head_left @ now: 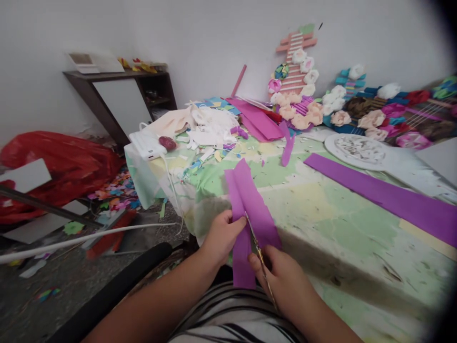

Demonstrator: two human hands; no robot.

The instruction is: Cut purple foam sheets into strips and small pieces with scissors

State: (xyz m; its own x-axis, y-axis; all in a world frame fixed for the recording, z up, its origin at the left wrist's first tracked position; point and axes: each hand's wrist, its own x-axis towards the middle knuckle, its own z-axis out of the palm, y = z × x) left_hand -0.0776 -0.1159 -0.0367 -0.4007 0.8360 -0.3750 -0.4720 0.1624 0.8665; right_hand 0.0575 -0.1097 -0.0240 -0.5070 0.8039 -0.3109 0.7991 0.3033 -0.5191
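Observation:
Purple crepe paper [261, 209] stretches over the near edge of the table, with a narrower strip hanging down on its left side. My left hand [223, 234] pinches that strip between thumb and fingers. My right hand [282, 274] is closed round a pair of scissors [257, 245], whose blades point away from me along the line between the strip and the wider piece. The scissor tips lie close to my left thumb. Part of the scissors' handles is hidden by my right hand.
A long purple paper band [378, 196] lies to the right by a white guitar-shaped piece [360, 150]. Paper-flower decorations [300, 85] lean on the wall. A white power bank [147, 144] with a cable sits at the left corner. A red plastic bag [60, 166] and scraps cover the floor.

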